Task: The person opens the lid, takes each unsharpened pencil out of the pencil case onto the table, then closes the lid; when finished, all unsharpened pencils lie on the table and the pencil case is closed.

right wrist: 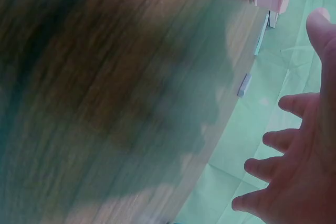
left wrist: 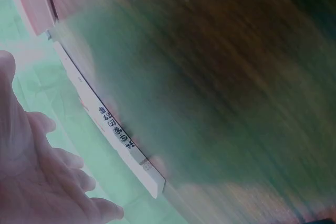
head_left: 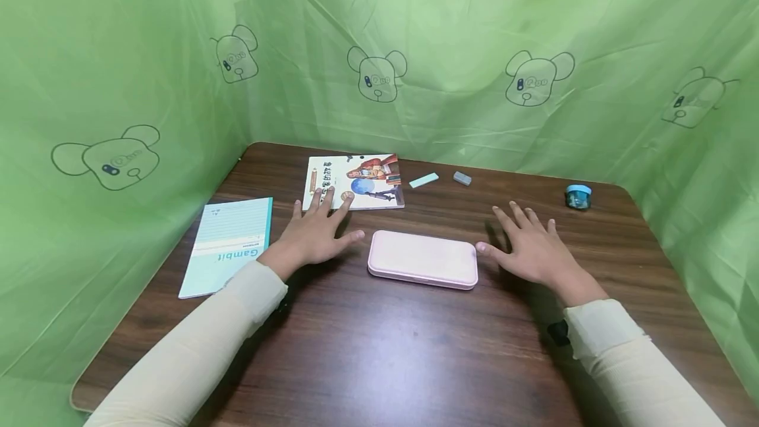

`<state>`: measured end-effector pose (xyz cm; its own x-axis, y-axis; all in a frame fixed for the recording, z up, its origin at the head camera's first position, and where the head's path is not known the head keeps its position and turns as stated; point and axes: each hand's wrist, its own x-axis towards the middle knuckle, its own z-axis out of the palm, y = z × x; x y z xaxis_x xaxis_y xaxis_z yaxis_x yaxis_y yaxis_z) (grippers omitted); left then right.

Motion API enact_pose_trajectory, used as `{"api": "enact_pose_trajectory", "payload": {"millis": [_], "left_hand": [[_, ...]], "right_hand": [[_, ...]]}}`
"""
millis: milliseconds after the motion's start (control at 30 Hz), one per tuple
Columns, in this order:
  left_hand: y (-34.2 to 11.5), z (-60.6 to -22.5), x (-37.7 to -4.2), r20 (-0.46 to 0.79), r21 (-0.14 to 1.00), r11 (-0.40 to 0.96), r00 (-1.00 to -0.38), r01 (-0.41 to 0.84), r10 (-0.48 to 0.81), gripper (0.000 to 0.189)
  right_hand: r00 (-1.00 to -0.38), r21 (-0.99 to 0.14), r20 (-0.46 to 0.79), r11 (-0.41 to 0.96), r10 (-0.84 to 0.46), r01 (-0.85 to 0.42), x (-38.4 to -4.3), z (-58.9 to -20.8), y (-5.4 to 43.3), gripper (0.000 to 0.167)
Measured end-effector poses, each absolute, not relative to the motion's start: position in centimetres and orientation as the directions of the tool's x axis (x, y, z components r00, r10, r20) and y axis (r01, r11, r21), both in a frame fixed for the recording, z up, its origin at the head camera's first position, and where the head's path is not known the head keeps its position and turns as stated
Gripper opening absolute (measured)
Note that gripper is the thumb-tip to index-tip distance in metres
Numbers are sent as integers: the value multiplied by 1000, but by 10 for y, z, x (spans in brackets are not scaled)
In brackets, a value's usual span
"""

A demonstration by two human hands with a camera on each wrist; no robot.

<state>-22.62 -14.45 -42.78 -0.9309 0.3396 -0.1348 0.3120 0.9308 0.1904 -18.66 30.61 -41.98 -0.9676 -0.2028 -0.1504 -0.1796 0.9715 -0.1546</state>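
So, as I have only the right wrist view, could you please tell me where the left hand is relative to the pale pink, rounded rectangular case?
Observer: The left hand is on the left side of the pale pink, rounded rectangular case.
Operator: Thank you; may I ask what lies on the other side of that hand, farther left?
Observer: A white and light-blue paper notebook with "Gambit" printed on it.
Operator: And would you kindly say what the hand partly overlaps in your head view?
Observer: It partly overlaps a white paper book with an orange-and-blue illustrated cover.
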Motion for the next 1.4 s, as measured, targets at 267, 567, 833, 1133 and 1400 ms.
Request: {"api": "enact_pose_trajectory", "payload": {"millis": [267, 567, 833, 1133, 1400], "left_hand": [[-142, -429, -225, -107, 203, 920, -927, 334, 360, 92], [-89, -424, -182, -67, 194, 758, -762, 623, 644, 92], [-68, -434, -163, -173, 122, 710, -690, 693, 703, 94], [-61, -436, -182, -137, 121, 723, -710, 680, 690, 87], [-58, -433, -185, -148, 95, 729, -714, 678, 684, 86]], "right_hand": [[-966, -159, -133, 967, -222, -200, -185, -415, 299, 107], [-889, -202, -57, 878, -453, -434, -155, -403, 237, 102], [-787, -209, 7, 769, -617, -604, -131, -419, 202, 99], [-823, -122, 28, 815, -567, -566, -135, -429, 205, 84], [-856, -129, -21, 850, -517, -510, -143, -431, 211, 84]]}}
